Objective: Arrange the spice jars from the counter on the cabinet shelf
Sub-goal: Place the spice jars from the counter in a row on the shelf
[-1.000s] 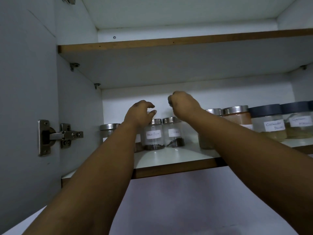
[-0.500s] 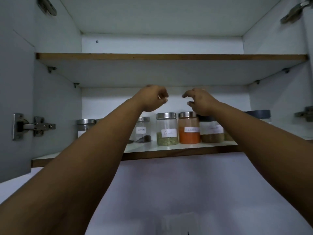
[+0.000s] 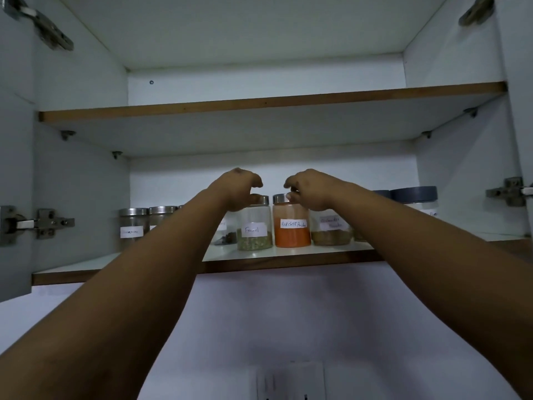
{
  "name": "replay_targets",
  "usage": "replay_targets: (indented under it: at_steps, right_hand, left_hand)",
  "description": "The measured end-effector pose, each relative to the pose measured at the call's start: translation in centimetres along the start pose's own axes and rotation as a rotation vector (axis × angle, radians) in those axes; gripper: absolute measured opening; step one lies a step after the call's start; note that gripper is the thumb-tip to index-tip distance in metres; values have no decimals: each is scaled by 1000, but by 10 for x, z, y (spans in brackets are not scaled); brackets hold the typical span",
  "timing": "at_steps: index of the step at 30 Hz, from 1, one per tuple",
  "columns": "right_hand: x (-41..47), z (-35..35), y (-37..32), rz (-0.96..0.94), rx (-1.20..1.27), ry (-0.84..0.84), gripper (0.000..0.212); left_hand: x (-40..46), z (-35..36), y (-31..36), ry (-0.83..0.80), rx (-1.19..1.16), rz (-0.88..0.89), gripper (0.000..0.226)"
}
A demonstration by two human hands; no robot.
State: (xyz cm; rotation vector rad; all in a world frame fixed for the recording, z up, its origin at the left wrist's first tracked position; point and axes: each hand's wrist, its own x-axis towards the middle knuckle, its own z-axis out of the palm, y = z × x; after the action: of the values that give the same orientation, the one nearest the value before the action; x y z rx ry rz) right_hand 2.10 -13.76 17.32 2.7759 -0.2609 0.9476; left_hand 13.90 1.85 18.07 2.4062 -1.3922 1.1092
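On the lower cabinet shelf (image 3: 288, 262) stands a row of labelled glass spice jars. My left hand (image 3: 236, 189) curls over the steel lid of the fennel jar (image 3: 254, 230), which holds green seeds. Beside it, my right hand (image 3: 311, 192) pinches the lid of the red chilli powder jar (image 3: 292, 229), filled with orange powder. Both jars stand upright on the shelf, close together. A coriander powder jar (image 3: 330, 232) sits just right of them, its lid hidden behind my right hand. Further steel-lidded jars (image 3: 132, 226) line the left end, partly behind my left forearm.
Jars with dark grey lids (image 3: 414, 194) stand at the right end of the row. The upper shelf (image 3: 259, 103) hangs low above the jars. Open cabinet doors with metal hinges (image 3: 43, 223) flank both sides. A white wall lies below the cabinet.
Both hands have shifted right from the small left-hand jars and dropped from above the row onto the lids of the fennel and red chilli jars. The view has swung right.
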Motion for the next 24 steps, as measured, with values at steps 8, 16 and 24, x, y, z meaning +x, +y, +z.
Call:
replay_targets:
  at_steps: [8,16,24]
  right_hand:
    - [13,-7,-4,10,-21,22,28]
    - [39,11,-16,43,-88,38,25]
    - [82,39,-21,104,-182,-27,29]
  left_hand:
    - [7,2,-8,-12,-81,-11,24]
    - [31,13,-26,-96,-76,22,22]
    - [59,53,-47,-81,-94,-23,25]
